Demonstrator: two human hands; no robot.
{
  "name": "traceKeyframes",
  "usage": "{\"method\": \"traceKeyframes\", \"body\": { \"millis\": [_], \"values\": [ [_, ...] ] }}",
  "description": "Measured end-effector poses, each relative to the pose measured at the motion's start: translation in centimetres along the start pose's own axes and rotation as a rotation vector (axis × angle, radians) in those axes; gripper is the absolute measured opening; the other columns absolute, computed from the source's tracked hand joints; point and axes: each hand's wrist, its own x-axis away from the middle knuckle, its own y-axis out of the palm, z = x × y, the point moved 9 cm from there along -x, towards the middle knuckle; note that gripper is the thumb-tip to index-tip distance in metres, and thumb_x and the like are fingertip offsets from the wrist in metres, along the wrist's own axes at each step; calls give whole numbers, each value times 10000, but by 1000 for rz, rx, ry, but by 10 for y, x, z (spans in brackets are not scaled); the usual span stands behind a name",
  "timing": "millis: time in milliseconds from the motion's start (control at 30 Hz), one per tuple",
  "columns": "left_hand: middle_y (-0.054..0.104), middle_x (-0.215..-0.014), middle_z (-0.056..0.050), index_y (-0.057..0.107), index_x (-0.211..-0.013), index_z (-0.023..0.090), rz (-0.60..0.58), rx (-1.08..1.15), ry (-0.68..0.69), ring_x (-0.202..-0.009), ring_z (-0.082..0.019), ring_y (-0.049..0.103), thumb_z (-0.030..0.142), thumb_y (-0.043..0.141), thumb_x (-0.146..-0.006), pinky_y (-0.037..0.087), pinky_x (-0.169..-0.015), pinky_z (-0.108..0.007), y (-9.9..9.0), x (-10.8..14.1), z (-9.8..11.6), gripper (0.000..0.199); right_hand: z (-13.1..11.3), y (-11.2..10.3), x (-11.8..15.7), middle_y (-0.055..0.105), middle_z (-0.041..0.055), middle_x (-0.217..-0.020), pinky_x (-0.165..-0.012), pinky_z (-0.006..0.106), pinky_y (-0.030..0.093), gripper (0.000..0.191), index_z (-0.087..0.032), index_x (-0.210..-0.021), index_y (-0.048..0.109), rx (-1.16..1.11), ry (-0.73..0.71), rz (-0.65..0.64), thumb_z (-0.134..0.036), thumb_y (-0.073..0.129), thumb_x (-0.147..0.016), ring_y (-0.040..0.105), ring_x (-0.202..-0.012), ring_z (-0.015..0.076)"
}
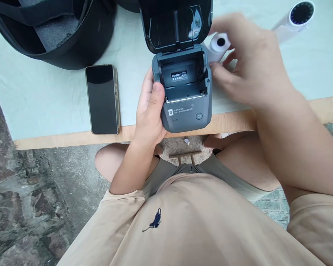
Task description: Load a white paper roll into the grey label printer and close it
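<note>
A dark grey portable label printer [186, 111] is held in my left hand [151, 107], fingers wrapped round its left side and thumb on the front edge. Its glossy black lid [177, 26] stands raised, and the paper bay [183, 87] inside holds no roll. My right hand [249, 62], slightly blurred, is at the printer's right side, thumb and forefinger spread apart. The thumb tip is close to the casing, and the forefinger tip passes behind the lid. Between them is a small white paper roll [217, 48] with a dark core; firm contact with it cannot be made out.
A larger white roll [290, 24] with a dark-ringed end stands at the back right. To the left lies a smartphone [102, 99], screen dark. An unzipped black case [80, 48] with grey lining sits at the back left. The table's wooden front edge [58, 142] runs above my legs.
</note>
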Motion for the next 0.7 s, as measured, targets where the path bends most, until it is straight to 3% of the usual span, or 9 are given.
{"method": "traceKeyframes", "body": {
  "millis": [100, 200, 333, 467, 600, 700],
  "values": [
    [608, -1205, -11, 533, -1163, 337, -7, -6, 72, -1181, -223, 581, 560, 431, -859, 471, -996, -347, -9, -8, -7, 390, 0, 7, -1, 561, 45, -1088, -879, 336, 465, 481, -244, -1228, 497, 105, -9, -35, -125, 514, -762, 519, -1020, 180],
    [623, -1170, -31, 523, -1172, 334, -91, -10, 250, -1142, -245, 600, 634, 447, -801, 499, -952, -368, -12, -13, -7, 483, 0, 3, 0, 505, 61, -1087, -796, 302, 502, 367, -256, -1184, 527, 120, 3, 11, -233, 530, -817, 537, -967, 154],
    [624, -1146, -33, 515, -1187, 338, -87, -23, 233, -1122, -236, 610, 612, 407, -831, 506, -931, -367, -17, -17, -15, 462, -2, -4, 1, 459, 86, -1085, -683, 234, 513, 314, -232, -1143, 582, 72, -9, 91, -246, 502, -840, 528, -965, 136],
    [605, -1210, -27, 507, -1212, 339, -105, -4, 243, -1086, -234, 625, 615, 425, -819, 513, -918, -371, -15, -15, -13, 486, -5, -2, 1, 479, 81, -1114, -776, 273, 513, 385, -253, -1232, 504, 160, -16, 67, -243, 485, -848, 530, -982, 148],
    [634, -1163, -8, 526, -1190, 346, -117, 29, 249, -982, -199, 661, 569, 425, -843, 519, -921, -357, -12, -14, -10, 425, -4, 13, 2, 464, 119, -1168, -815, 399, 495, 514, -264, -1391, 318, 400, 59, -100, -260, 369, -880, 516, -1039, 240],
    [641, -1152, -6, 540, -1171, 345, -105, 30, 240, -979, -196, 661, 555, 430, -848, 516, -930, -358, -11, -14, -9, 401, -6, 16, 3, 470, 153, -1186, -804, 466, 476, 564, -219, -1441, 240, 453, 73, -129, -297, 320, -888, 511, -1026, 292]
  ]
}}
